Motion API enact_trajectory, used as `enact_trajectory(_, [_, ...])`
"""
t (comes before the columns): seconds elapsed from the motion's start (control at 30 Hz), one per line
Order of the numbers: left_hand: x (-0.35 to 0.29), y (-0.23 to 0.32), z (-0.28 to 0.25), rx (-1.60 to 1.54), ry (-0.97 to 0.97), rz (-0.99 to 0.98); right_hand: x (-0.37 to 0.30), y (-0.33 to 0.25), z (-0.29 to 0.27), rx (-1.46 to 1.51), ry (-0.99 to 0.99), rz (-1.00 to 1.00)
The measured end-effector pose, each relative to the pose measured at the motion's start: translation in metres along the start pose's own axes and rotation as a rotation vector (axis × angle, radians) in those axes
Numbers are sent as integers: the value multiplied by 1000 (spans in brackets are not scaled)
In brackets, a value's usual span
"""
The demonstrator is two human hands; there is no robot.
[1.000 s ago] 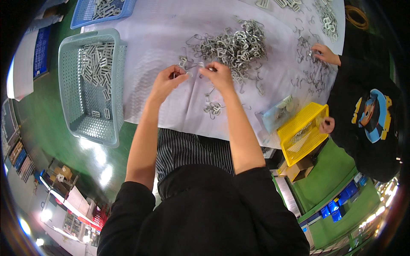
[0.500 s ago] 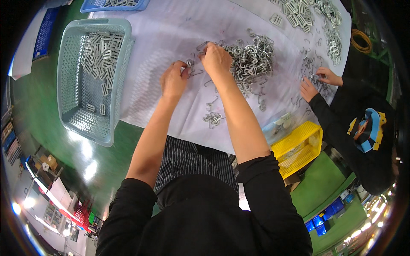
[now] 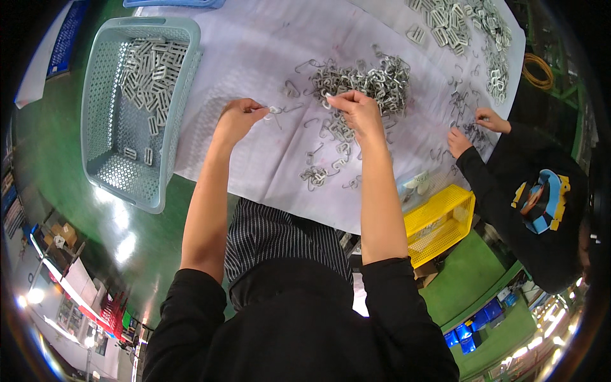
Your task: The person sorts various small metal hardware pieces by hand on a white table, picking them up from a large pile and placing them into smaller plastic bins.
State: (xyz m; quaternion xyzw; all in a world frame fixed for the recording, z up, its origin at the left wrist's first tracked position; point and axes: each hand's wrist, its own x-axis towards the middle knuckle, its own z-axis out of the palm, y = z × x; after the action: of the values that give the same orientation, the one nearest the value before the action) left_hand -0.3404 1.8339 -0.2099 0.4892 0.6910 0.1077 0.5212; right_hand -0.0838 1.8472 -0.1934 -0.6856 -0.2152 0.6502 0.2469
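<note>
My left hand [image 3: 239, 121] is closed, its thumb and forefinger pinching a small bent-metal hook [image 3: 274, 110] just above the white sheet. To the right, my right hand [image 3: 361, 113] pinches a small piece of curved metal at its fingertips, right at the near left edge of a heaped pile of metal hooks [image 3: 389, 79]. Loose hooks [image 3: 314, 176] lie in a small cluster nearer to me. Between my hands and the far side, a few wire-like hooks [image 3: 291, 89] rest apart from the heap.
A light blue-grey basket [image 3: 172, 127] at the left holds many flat metal buckles [image 3: 151, 76]. Further buckles [image 3: 443, 25] are piled at the far right. Another person's hands [image 3: 459, 141] handle metal pieces at the right. A yellow basket [image 3: 455, 219] stands beside the near right table edge.
My right hand has drawn back from the far left side of the pile to its near edge. My left hand has shifted left and nearer, with the hands now further apart.
</note>
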Motion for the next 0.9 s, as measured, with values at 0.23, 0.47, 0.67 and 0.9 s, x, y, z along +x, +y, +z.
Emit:
enact_trajectory(0.23, [-3, 11, -16, -119, -107, -174, -14, 15, 6, 387, -345, -102])
enact_trajectory(0.47, [1, -1, -10, -267, -185, -210, 37, 24, 88, -898, 260, -685])
enact_trajectory(0.67, [-4, -13, -20, -786, -398, -111, 29, 14, 66, -505, -35, -405])
enact_trajectory(0.9, [-25, 5, -6, -999, -448, 21, -35, 41, -39, 563, -328, -221])
